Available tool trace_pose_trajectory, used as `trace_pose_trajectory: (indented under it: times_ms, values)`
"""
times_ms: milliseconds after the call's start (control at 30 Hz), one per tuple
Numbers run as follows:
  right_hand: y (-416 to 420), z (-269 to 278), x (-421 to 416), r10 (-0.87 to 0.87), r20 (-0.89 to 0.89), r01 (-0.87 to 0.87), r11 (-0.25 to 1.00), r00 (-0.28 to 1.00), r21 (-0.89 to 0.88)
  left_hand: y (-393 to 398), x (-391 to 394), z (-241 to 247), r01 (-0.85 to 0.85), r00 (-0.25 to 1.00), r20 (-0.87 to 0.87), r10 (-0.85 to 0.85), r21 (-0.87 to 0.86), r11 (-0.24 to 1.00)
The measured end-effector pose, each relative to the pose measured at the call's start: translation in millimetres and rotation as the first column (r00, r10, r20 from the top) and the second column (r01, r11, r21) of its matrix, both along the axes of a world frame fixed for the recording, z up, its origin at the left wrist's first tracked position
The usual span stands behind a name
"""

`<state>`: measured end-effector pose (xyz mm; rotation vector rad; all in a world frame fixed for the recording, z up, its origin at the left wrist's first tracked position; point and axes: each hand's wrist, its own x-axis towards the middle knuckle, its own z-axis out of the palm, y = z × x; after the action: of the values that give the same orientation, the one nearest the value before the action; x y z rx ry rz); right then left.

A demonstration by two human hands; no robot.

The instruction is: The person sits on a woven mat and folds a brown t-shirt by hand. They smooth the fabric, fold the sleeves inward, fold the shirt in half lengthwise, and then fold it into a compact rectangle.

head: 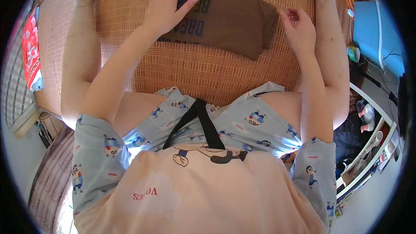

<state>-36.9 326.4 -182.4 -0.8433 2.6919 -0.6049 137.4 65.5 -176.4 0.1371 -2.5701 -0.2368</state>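
Note:
A folded brown cloth garment [232,22] with dark blue printed lettering lies on a woven mat [201,68] between my legs. My left hand [167,5] is spread at the garment's left end, its fingers apart and its thumb over the lettering. Whether the palm presses on the cloth cannot be told. Beyond the garment's right end is my right hand [297,26], fingers curled, with thumb and forefinger near the cloth's edge. Whether a bit of cloth is pinched there is unclear.
My bare legs flank the mat. At the far left lies a red printed package [32,50]. To the right stand a blue box-like object [373,32], a can [353,54] and a white-edged open drawer or shelf [372,105] holding several items. Cables hang nearby.

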Motion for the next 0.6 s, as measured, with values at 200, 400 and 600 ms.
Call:
trace_pose_trajectory:
  times_ms: [200,400,600]
  values:
    - [-10,6,73,0.61,-0.377,-0.648,0.761,0.697,0.033,25,36,-21,0.271,0.822,0.499,-0.274,0.08,0.959]
    - [-10,-6,69,0.602,-0.281,-0.547,0.798,0.747,0.254,9,40,-31,0.326,0.788,0.606,-0.111,-0.258,0.91]
    - [-42,57,1,0.328,-0.684,-0.471,0.882,0.651,-0.026,-6,-15,54,0.063,0.942,0.325,-0.077,0.053,0.997]
